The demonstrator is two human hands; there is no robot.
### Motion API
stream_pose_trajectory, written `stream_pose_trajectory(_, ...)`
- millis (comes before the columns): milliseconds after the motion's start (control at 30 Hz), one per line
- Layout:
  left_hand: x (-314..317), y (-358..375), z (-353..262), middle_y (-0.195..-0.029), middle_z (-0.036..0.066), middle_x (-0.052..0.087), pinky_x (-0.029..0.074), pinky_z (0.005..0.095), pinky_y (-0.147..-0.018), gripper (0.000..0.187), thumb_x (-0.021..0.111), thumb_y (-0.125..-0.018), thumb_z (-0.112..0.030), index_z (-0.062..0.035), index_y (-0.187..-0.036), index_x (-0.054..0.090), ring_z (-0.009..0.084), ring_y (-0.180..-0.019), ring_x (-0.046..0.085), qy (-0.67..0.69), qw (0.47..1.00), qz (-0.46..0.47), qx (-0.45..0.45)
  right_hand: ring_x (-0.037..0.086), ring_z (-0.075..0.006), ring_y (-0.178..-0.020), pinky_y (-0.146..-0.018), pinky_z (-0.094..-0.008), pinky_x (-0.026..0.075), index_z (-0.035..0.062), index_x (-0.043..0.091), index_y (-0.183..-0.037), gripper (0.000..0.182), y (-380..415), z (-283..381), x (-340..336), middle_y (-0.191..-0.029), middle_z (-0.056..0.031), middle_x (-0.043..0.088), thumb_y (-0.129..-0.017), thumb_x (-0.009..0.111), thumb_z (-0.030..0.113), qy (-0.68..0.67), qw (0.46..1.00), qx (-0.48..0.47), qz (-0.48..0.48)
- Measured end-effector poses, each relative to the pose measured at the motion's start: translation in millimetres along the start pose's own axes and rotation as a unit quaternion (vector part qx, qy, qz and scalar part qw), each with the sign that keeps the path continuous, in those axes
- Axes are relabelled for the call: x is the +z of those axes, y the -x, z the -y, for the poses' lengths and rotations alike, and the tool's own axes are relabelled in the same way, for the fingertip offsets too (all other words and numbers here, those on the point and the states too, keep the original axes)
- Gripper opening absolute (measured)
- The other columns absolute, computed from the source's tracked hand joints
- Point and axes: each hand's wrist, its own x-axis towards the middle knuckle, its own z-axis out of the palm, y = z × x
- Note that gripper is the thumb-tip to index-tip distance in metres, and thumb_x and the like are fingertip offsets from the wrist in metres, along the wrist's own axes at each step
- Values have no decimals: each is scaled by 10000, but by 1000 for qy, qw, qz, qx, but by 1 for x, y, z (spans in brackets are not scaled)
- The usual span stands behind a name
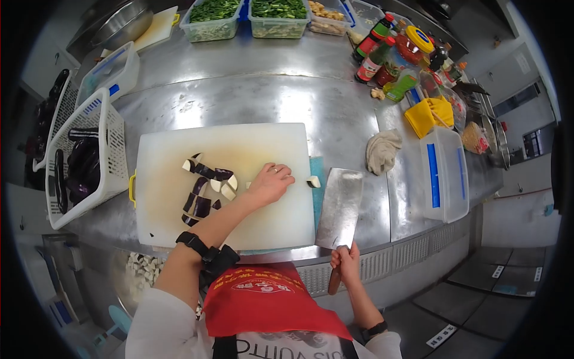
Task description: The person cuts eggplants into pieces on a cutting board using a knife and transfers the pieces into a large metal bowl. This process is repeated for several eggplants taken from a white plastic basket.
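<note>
My left hand (272, 184) is over the right half of a white cutting board (161, 221), fingers slightly bent and apart, palm down. A small pale piece shows beside its wrist side. My right hand (346, 261) is wrapped round the wooden handle of a cleaver (341, 206), whose broad blade lies beyond the board's right edge. Cut eggplant pieces (201, 206) with purple skin and white flesh lie in a loose group left of my left hand. One more eggplant piece (313, 181) sits by the board's right edge.
At left, a white basket (113, 143) holds whole eggplants. A grey rag (383, 151) and a clear plastic container (445, 173) are at right. Sauce bottles (373, 60) and tubs of chopped greens (278, 27) stand at the back. A bowl of cut pieces (142, 269) is below the counter.
</note>
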Motion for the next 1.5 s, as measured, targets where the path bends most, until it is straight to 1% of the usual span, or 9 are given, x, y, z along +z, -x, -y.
stream_pose_trajectory(167, -32, 14, 7, -1044, 66, 582, 381, 414, -909, 212, 610, -779, -109, -119, -990, 631, 246, -1098, 531, 7, 994, 69, -87, 418, -99, -495, -416, -248, 374, 116, 441, -1052, 173, -7, -6, 18, -670, -36, 453, -898, 469, 43, -3, 1000, 1, -9)
stream_pose_trajectory(367, -14, -23, -18, -1158, 63, 567, 384, 411, -908, 296, 620, -794, -120, -145, -1089, 621, 245, -1100, 541, 29, 999, -38, -5, 406, -103, -487, -418, -253, 375, 93, 426, -1064, 196, -5, -1, -1, -661, -30, 444, -885, 457, 20, -57, 993, -63, -84)
stream_pose_trajectory(600, 41, -76, -28, -1194, 54, 572, 398, 417, -864, 249, 576, -815, -98, -144, -1057, 617, 250, -1034, 562, -3, 988, 156, 17, 405, -105, -496, -421, -257, 372, 100, 405, -1059, 206, 17, 5, 5, -662, -28, 431, -881, 452, 9, -34, 994, -64, -78)
stream_pose_trajectory(767, -28, -27, 13, -1167, 55, 564, 371, 443, -960, 250, 599, -786, -170, -155, -1035, 592, 264, -1169, 493, -33, 999, -30, 6, 413, -101, -507, -434, -254, 374, 97, 417, -1100, 239, 10, -5, 3, -666, -29, 437, -881, 464, 12, -35, 999, 0, 14)
stream_pose_trajectory(933, -84, 53, 47, -1197, 53, 557, 317, 484, -1026, 263, 587, -796, -156, -160, -1059, 602, 279, -1242, 449, 58, 969, 226, -75, 413, -99, -498, -438, -255, 388, 112, 445, -1047, 143, -14, -9, 43, -672, -36, 463, -917, 483, 68, 15, 994, 64, 89)
stream_pose_trajectory(1133, -128, 143, 26, -1323, 44, 516, 225, 529, -1117, 505, 674, -770, -323, -202, -1248, 565, 294, -1353, 346, 10, 993, 55, -100, 431, -105, -499, -442, -259, 400, 114, 473, -1080, 152, -31, -19, 97, -657, -38, 488, -935, 518, 109, 87, 976, 110, 168)
stream_pose_trajectory(1167, -129, 162, 25, -1455, 113, 379, 177, 556, -1138, 776, 736, -692, -522, -228, -1367, 489, 368, -1397, 257, 13, 986, 74, -147, 433, -105, -498, -441, -259, 400, 115, 474, -1091, 160, -30, -21, 108, -655, -39, 491, -938, 519, 111, 98, 971, 116, 183)
stream_pose_trajectory(1300, -105, 231, 18, -1520, 267, 120, 246, 596, -1091, 1092, 806, -504, -659, -234, -1432, 417, 533, -1362, 192, 52, 963, -47, -259, 434, -106, -485, -433, -257, 400, 118, 478, -1151, 195, -28, -36, 147, -653, -35, 494, -961, 519, 139, 153, 953, 125, 228)
stream_pose_trajectory(1500, -70, 204, 3, -1490, 211, 285, 295, 581, -1060, 946, 810, -536, -607, -239, -1360, 526, 480, -1335, 278, -12, 913, -226, -338, 436, -105, -481, -430, -257, 398, 134, 466, -1167, 189, -30, -55, 192, -660, -29, 485, -987, 506, 178, 197, 926, 123, 299)
